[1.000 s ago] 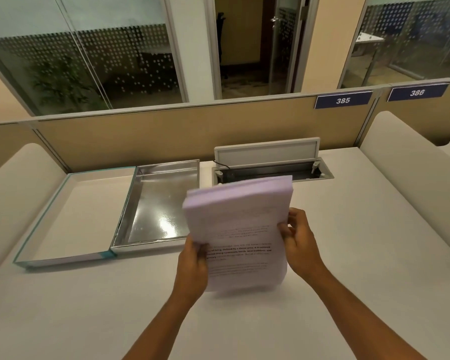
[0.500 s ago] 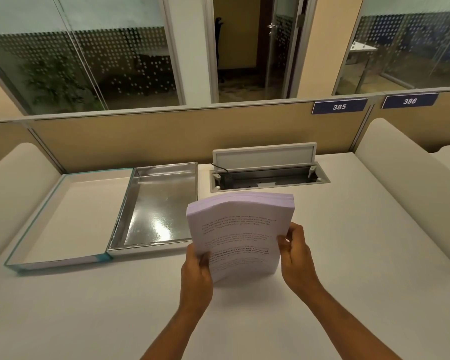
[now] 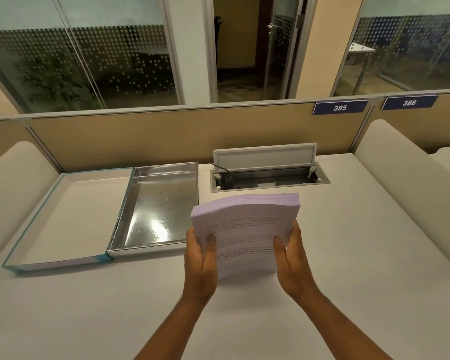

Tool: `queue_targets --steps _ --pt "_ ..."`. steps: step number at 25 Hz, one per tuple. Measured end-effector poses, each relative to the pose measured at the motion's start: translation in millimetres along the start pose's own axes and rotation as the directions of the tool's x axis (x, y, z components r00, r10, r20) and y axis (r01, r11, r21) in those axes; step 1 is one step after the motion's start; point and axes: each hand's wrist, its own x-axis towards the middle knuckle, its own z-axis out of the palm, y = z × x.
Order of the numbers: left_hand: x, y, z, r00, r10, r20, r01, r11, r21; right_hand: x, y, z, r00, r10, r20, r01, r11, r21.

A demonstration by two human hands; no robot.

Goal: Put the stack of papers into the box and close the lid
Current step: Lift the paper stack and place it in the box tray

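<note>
A thick stack of printed white papers (image 3: 244, 229) stands nearly upright on its lower edge on the desk, tilted away from me. My left hand (image 3: 200, 261) grips its left side and my right hand (image 3: 292, 261) grips its right side. To the left lies the open box: a tray with a shiny silver lining (image 3: 156, 209), and hinged beside it the flat lid (image 3: 68, 216) with teal edges, lying inside up. The stack's left edge is just right of the silver tray's near corner.
An open cable hatch (image 3: 268, 175) with a raised flap sits in the desk behind the papers. A tan partition (image 3: 166, 136) closes the back. Padded white dividers (image 3: 400, 183) flank the desk on both sides.
The stack has come down from mid-air and now rests its lower edge on the desk, less tilted. Both hands have kept their grip on its sides.
</note>
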Motion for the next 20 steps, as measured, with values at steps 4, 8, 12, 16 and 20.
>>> queue_targets --steps 4,8,12,16,20 --pt "-5.1 -8.7 -2.3 0.999 0.0 0.042 0.0 1.0 -0.016 -4.4 -0.3 5.4 0.999 0.042 -0.034 -0.042 0.999 -0.018" --pt "-8.0 -19.2 -9.1 0.995 -0.023 0.093 0.02 0.999 0.031 -9.8 1.9 9.9 0.993 0.069 -0.097 -0.075 0.995 -0.062" --pt "-10.7 -31.2 -16.6 0.989 -0.013 0.15 0.008 0.999 0.031 -19.1 5.6 16.0 0.985 0.12 -0.121 -0.135 0.982 -0.129" --pt "-10.1 -37.0 -7.0 0.995 -0.009 0.099 0.006 1.0 0.024 -19.3 10.7 18.8 0.985 0.136 -0.11 -0.148 0.982 -0.119" --pt "-18.8 -52.3 -2.9 0.997 -0.06 0.05 0.057 0.996 0.067 -18.4 21.6 15.2 0.987 0.139 -0.087 -0.149 0.981 -0.127"
